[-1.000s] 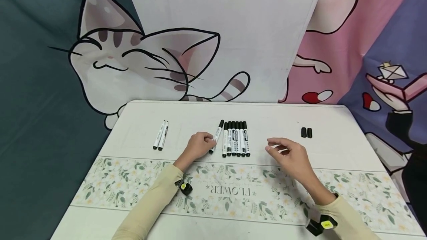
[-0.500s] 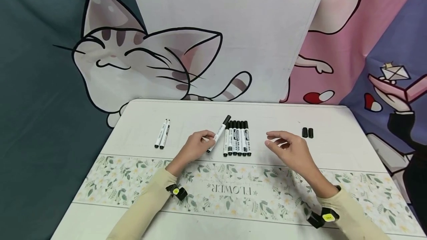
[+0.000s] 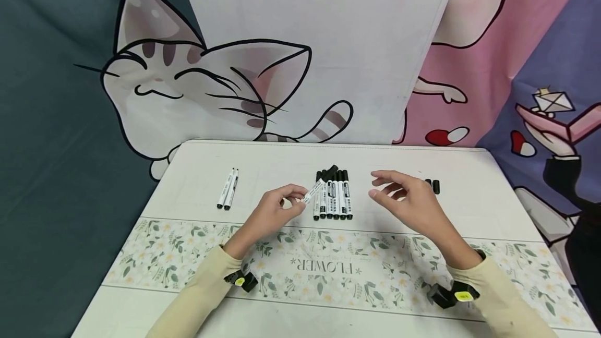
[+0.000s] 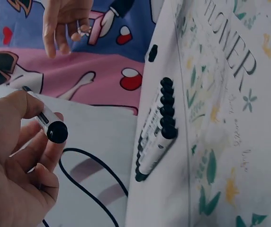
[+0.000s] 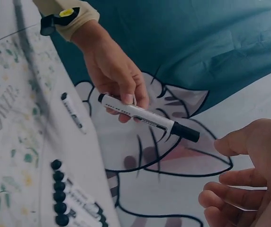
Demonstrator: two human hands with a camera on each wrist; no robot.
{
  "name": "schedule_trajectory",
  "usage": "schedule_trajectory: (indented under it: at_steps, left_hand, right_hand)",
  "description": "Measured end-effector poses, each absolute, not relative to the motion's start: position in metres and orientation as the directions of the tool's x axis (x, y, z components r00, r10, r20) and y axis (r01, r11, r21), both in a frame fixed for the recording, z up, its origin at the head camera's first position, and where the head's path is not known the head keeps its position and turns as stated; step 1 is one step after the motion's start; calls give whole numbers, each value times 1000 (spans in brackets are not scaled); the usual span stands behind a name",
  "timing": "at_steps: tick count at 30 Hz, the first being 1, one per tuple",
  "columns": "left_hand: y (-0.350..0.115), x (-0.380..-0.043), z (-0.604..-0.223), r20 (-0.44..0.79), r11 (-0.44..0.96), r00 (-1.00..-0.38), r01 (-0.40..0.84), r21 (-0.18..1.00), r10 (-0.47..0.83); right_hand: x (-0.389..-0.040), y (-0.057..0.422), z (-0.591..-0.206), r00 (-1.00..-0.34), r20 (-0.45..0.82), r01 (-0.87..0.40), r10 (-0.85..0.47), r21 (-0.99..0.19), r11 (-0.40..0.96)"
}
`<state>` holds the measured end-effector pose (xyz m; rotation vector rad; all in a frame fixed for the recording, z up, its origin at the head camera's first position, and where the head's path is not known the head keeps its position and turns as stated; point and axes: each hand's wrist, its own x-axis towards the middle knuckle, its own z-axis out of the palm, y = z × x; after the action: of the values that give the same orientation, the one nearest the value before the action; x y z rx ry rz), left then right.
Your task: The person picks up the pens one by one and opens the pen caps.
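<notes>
A white whiteboard marker (image 3: 313, 192) with its black cap on is pinched between the thumb and fingers of my left hand (image 3: 272, 212). It is lifted and tilted, its capped end pointing right and away from me. In the right wrist view the whole marker (image 5: 142, 115) shows, cap toward my right hand (image 5: 249, 172). My right hand (image 3: 410, 202) hovers to the right, fingers loosely bent and apart, holding nothing. Behind the held marker in the head view, a row of several capped markers (image 3: 335, 200) lies side by side on the table.
Two uncapped markers (image 3: 228, 189) lie together at the left of the white table (image 3: 277, 158). Two loose black caps (image 3: 436, 186) lie at the right, one partly hidden by my right hand. A floral strip (image 3: 324, 265) crosses the table; a cartoon curtain (image 3: 366, 56) hangs behind.
My left hand has picked the marker up off the table and tilted its cap to the right, over the row. My right hand has risen slightly, partly covering a loose cap.
</notes>
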<state>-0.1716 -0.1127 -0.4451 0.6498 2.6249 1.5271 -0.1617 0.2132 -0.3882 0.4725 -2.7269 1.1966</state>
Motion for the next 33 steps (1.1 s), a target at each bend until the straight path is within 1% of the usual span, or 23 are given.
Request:
schedule_trajectory:
  at_steps: [6, 11, 16, 24, 29, 33]
  left_hand:
    - [-112, -162, -433, 257, 426, -884, 421, 801, 391]
    - [-109, -155, -428, 314, 421, -862, 476, 772, 397]
    - [-103, -149, -431, 322, 424, -848, 498, 757, 422]
    - [-95, -142, -442, 355, 417, -826, 536, 734, 438]
    - [-92, -140, -447, 331, 421, -830, 523, 741, 448]
    - [-92, -141, -449, 309, 425, -835, 508, 749, 455]
  right_hand:
    - [-157, 210, -377, -928, 278, -372, -247, -686, 625]
    - [-152, 203, -372, -907, 326, -421, -267, -693, 585]
    - [-146, 192, -374, -887, 360, -462, -290, -701, 543]
    - [-139, 177, -383, -861, 366, -506, -353, -680, 530]
    - [-138, 173, -386, -864, 340, -499, -372, -679, 538]
    - [-137, 171, -385, -860, 344, -505, -377, -675, 538]
